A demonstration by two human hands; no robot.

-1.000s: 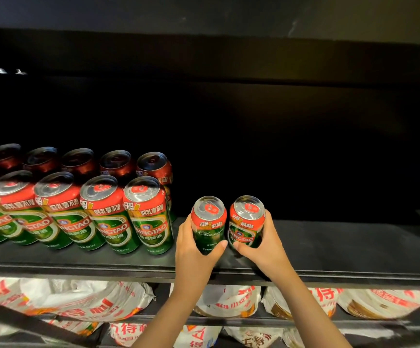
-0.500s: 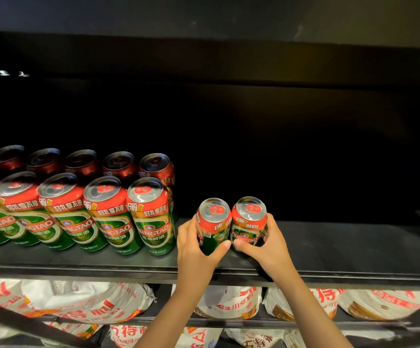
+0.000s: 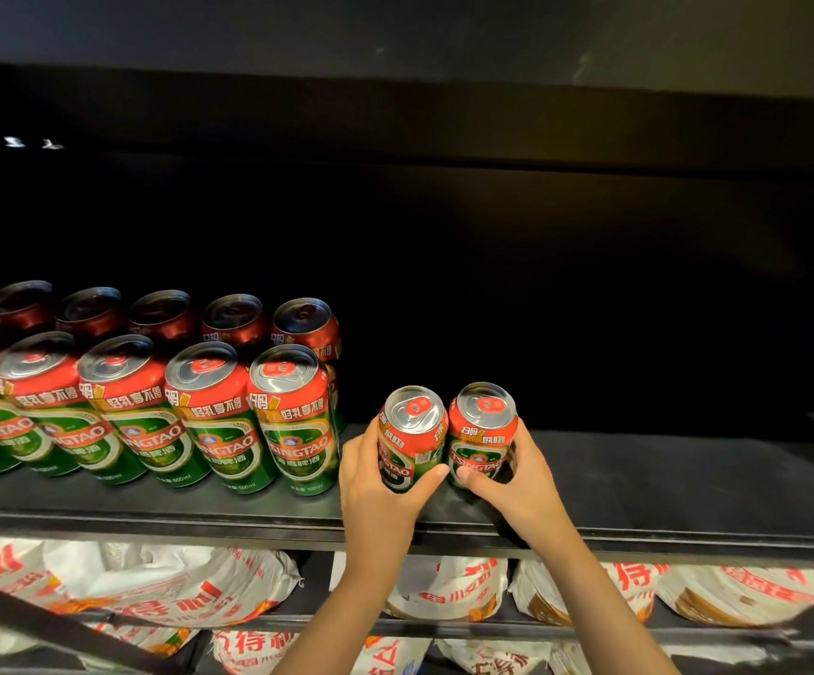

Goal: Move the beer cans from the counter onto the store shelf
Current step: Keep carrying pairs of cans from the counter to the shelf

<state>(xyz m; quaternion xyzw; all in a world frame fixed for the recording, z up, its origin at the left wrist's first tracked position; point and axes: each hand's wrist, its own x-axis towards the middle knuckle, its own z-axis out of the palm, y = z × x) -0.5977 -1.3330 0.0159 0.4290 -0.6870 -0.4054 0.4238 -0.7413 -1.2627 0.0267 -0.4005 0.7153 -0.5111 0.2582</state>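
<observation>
Two red and green beer cans are held side by side at the front of the dark store shelf [image 3: 663, 484]. My left hand [image 3: 378, 494] grips the left can [image 3: 409, 431], which leans a little to the left. My right hand [image 3: 524, 484] grips the right can [image 3: 482, 426], fingers wrapped round its far side. Both cans sit just right of two rows of the same cans [image 3: 210, 411] lined up on the shelf's left half. Whether the held cans touch the shelf is hidden by my hands.
The shelf's right half is bare dark board. A metal rail [image 3: 151, 521] runs along its front edge. Below it, a lower shelf holds several white bags with red print [image 3: 161, 582]. A dark bar [image 3: 30, 621] crosses the lower left corner.
Both hands have carried the two cans slightly further onto the shelf. The left can has turned, showing more of its green label.
</observation>
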